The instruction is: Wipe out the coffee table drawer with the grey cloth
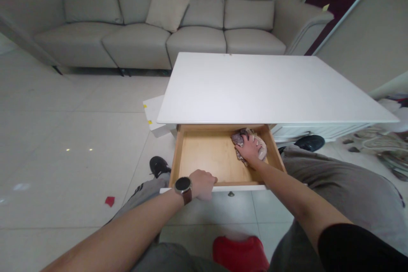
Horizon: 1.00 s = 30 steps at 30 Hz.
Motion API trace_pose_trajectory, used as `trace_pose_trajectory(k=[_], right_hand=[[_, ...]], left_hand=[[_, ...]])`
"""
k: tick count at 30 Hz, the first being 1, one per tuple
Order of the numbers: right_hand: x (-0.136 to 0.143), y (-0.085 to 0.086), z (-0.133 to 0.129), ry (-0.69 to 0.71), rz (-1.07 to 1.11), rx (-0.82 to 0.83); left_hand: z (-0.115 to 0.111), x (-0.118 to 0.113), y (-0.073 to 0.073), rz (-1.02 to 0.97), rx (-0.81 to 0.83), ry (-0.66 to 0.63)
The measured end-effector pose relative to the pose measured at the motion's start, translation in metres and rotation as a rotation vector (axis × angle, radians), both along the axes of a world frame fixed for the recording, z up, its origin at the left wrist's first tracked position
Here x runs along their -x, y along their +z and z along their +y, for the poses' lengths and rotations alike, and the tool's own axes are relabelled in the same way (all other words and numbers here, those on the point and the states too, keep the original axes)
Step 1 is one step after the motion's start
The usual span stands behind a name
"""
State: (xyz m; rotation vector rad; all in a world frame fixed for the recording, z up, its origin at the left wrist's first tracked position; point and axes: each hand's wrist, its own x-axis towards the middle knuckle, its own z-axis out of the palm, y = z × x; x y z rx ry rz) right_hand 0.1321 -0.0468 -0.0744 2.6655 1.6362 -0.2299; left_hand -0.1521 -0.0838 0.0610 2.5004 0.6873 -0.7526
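Note:
A wooden drawer (204, 153) is pulled out from under a white table (255, 89). In its back right corner lies a bundle of patterned, crumpled cloth (262, 148). My right hand (249, 148) rests on this cloth with its fingers spread. My left hand (203, 182), with a round watch on the wrist, is curled over the drawer's front panel, fingers bent together on its top edge. A small dark knob (231, 194) sits on the front panel, to the right of my left hand.
A grey sofa (197, 44) with a cushion (167, 8) stands behind the table. A white box (156, 112) is at the table's left. A red object (240, 255) lies below the drawer, a red scrap (110, 201) on the left floor. My legs flank the drawer.

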Motion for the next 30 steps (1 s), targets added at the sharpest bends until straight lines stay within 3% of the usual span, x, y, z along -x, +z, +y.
trace_pose_trajectory(k=[12, 21, 30], right_hand=[[-0.002, -0.001, 0.004, 0.01, 0.004, 0.027], [-0.035, 0.004, 0.021, -0.097, 0.006, 0.171], [-0.039, 0.006, 0.0, 0.055, -0.111, 0.314]], left_hand=[[0.0, -0.002, 0.001, -0.001, 0.005, 0.004], [-0.001, -0.002, 0.0, 0.004, -0.005, 0.028], [-0.002, -0.002, 0.005, 0.001, -0.009, 0.033]])
